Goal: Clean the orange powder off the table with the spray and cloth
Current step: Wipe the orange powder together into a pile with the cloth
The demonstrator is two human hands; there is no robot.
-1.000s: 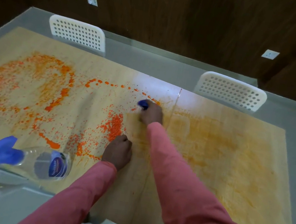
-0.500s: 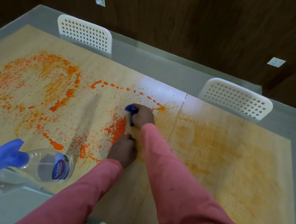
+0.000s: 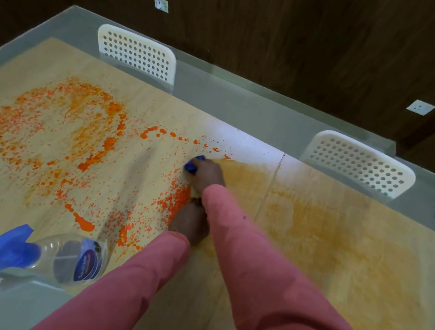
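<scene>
Right hand (image 3: 209,176) grips blue cloth (image 3: 192,164) on powder-strewn table (image 3: 340,239); left hand (image 3: 190,224) fisted, empty.

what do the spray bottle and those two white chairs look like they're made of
Spray bottle: apparently clear glossy plastic, see-through body, opaque blue trigger head. White chairs: probably moulded plastic, smooth backs with regular round holes, though painted metal can't be ruled out.

Worktop (image 3: 348,283) fills most of the frame. Powder (image 3: 54,137) is spread over its left half, up to frame centre. Cloth (image 3: 192,165) is held on the worktop at centre by the right hand (image 3: 207,176); left hand (image 3: 190,224) rests just below it. Spray bottle (image 3: 64,259) lies on its side at lower left. Two chairs (image 3: 137,54) are set beyond the far edge, upper left and right.
</scene>
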